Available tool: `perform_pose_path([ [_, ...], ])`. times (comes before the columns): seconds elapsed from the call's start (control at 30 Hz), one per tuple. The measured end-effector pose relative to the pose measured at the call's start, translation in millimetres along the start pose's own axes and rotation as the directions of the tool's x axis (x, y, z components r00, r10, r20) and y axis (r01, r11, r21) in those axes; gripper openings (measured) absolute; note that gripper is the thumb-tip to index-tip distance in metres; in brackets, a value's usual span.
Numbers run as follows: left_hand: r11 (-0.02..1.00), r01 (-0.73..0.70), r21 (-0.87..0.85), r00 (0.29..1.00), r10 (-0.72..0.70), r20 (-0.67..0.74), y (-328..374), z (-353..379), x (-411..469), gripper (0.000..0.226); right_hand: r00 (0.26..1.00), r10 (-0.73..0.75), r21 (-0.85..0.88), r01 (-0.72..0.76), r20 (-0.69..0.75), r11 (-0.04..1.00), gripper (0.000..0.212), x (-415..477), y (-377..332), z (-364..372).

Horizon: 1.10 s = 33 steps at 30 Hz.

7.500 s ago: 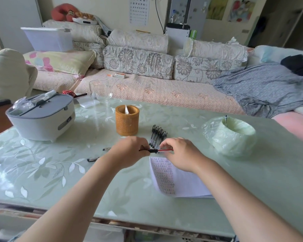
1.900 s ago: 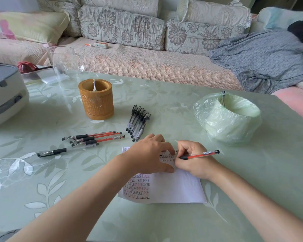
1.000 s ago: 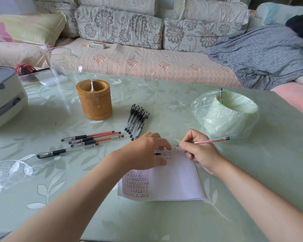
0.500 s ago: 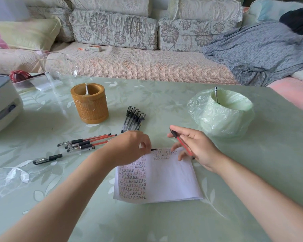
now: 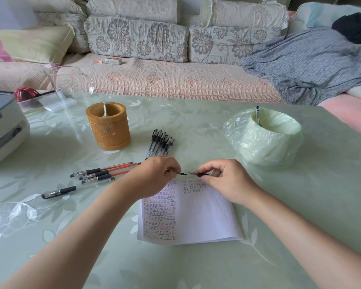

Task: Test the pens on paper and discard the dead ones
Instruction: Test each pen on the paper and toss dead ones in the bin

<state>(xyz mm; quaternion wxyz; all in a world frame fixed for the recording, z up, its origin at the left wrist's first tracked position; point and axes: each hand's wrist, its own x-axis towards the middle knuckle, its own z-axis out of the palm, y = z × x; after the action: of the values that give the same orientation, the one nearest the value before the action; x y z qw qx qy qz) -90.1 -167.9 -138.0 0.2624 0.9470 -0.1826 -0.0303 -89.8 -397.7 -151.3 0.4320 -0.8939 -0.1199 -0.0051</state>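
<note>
Pen (image 5: 200, 174) and cap (image 5: 180, 173) over the paper (image 5: 196, 215) on our leaf-patterned green table (image 5: 196, 122).
Our right hand (image 5: 223, 178) pinches the pen, our left hand (image 5: 156, 176) its cap, just above the paper's top edge; a floral sofa (image 5: 175, 80) runs behind.

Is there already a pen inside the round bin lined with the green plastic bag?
Yes, one dark pen stands inside the round green-bagged bin, at its far rim.

Paper (image 5: 206, 215), repeated handwritten 正 characters (black, red)

Green leaf-patterned table (image 5: 196, 122), tan holder (image 5: 108, 130), red pens (image 5: 115, 171).
</note>
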Motion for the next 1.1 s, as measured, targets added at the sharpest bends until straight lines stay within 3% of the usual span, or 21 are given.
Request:
perform_pose_path([
  [0.23, 0.999, -0.019, -0.04, 1.0, 0.019, 0.01, 14.7, 4.4, -1.3, 0.015, 0.997, -0.063, -0.109, 0.068, 0.053, 0.992, 0.019, -5.0, -11.1, -0.6],
  [0.37, 0.976, 0.074, -0.206, 0.997, -0.072, 0.017, 27.8, 8.8, -2.4, 0.016, 0.982, -0.165, -0.213, 0.182, 0.096, 0.96, 0.025, -4.5, -12.1, 0.2],
  [0.5, 0.917, 0.119, -0.38, 0.992, -0.097, 0.076, 40.1, 10.3, -4.4, 0.014, 0.93, -0.318, -0.533, 0.367, 0.186, 0.762, 0.03, -9.1, -16.9, -1.0],
  [0.6, 0.884, 0.193, -0.427, 0.98, -0.154, 0.124, 45.9, 9.6, -7.4, 0.015, 0.922, -0.355, -0.649, 0.365, 0.153, 0.668, 0.052, -11.2, -19.8, 2.3],
  [0.77, 0.845, 0.346, -0.408, 0.935, -0.274, 0.226, 50.2, 7.1, -10.4, 0.03, 0.934, -0.329, -0.705, 0.327, 0.139, 0.63, 0.07, -8.1, -28.4, 10.3],
  [1.1, 0.802, 0.344, -0.488, 0.933, -0.233, 0.276, 49.1, -8.2, -25.5, 0.026, 0.927, -0.331, -0.698, 0.354, 0.175, 0.623, 0.062, -8.1, -41.8, 18.5],
])
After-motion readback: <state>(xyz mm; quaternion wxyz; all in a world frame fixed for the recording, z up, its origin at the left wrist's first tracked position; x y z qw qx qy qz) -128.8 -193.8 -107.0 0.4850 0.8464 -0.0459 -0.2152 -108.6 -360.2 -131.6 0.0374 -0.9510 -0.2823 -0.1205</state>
